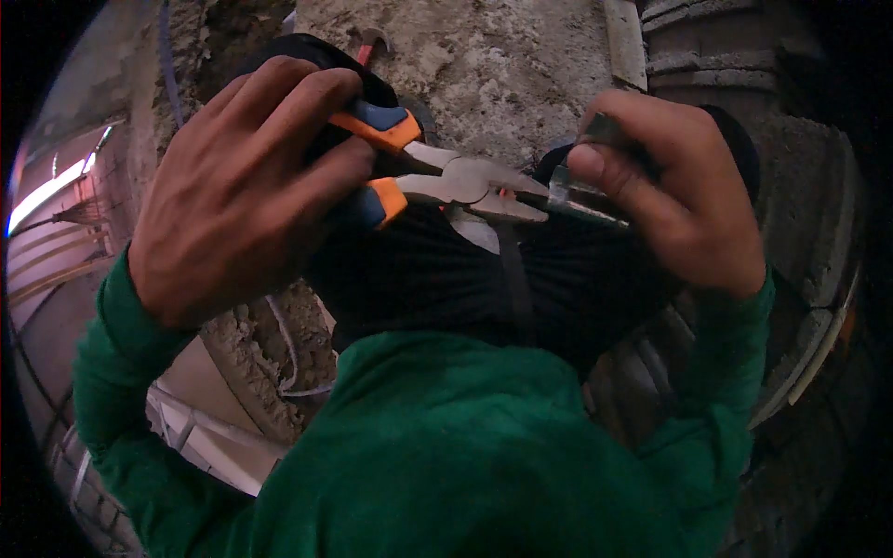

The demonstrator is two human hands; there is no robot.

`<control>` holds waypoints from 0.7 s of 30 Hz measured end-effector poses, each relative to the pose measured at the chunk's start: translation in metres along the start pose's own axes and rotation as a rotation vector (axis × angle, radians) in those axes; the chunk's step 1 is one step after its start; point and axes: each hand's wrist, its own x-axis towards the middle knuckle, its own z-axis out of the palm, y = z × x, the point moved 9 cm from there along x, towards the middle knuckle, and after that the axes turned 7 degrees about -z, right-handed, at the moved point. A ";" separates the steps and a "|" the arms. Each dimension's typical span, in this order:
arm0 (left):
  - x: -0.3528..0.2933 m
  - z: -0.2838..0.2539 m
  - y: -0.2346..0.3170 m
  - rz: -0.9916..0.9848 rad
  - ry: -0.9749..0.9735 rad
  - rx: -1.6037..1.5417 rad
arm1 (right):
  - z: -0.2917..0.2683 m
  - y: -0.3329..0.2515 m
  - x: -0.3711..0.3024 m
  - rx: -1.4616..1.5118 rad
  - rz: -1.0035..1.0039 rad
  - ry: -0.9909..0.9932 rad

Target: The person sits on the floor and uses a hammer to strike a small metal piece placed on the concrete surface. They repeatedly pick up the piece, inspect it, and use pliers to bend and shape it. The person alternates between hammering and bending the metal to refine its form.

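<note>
My left hand is wrapped round the orange and blue handles of a pair of pliers. The pliers' jaws point right and stand slightly apart, over my lap. At their tips is the end of a shiny metal piece, like a short channel or bracket; whether the jaws grip it I cannot tell. My right hand pinches that metal piece between thumb and curled fingers, which hide part of it. A pale flat piece shows just below the jaws, its kind unclear.
A hammer with a red handle lies beyond my left knee on a rough concrete surface. Ridged grey blocks line the right side. A pale cable or hose hangs at the left, near metal bars.
</note>
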 end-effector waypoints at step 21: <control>0.001 0.016 -0.010 -0.162 -0.276 -0.598 | 0.002 -0.002 0.016 0.010 -0.016 -0.096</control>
